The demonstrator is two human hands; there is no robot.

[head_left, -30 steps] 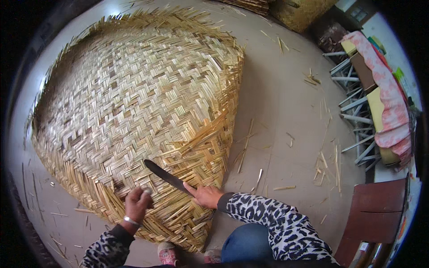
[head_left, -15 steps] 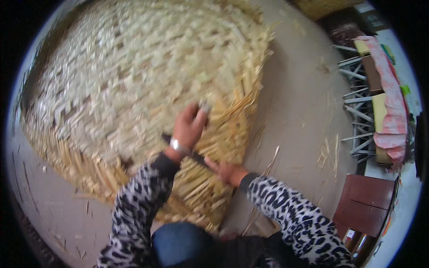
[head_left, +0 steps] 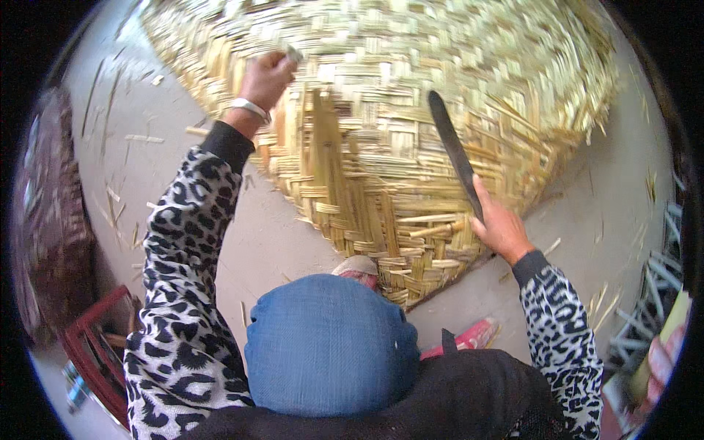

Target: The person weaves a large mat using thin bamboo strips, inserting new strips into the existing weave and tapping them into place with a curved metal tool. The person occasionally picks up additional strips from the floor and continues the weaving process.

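Observation:
A large woven mat (head_left: 396,70) of pale flat plant strips covers the floor before me, its corner pointing toward my knees. My left hand (head_left: 268,79) is closed above the mat's left edge, with something small and whitish at its fingertips that I cannot make out. Below it, some wider strips (head_left: 323,139) stick out from the weave. In my right hand (head_left: 504,229) is a long, dark, flat blade (head_left: 453,150), gripped at its near end. Its rounded tip slants up and left over the weave, and the hand is over the right side of the corner.
My blue denim knee (head_left: 330,345) is close to the mat corner, beside a pink shoe (head_left: 477,335). Loose strips lie on the grey floor. A dark brown bulky thing (head_left: 51,213) and a red frame (head_left: 95,315) stand left; grey metal struts (head_left: 645,293) stand right.
The view has turned toward the mat's left edge and near corner. My hands, close together and crossing near the blade before, are now wide apart, the blade staying in my right hand.

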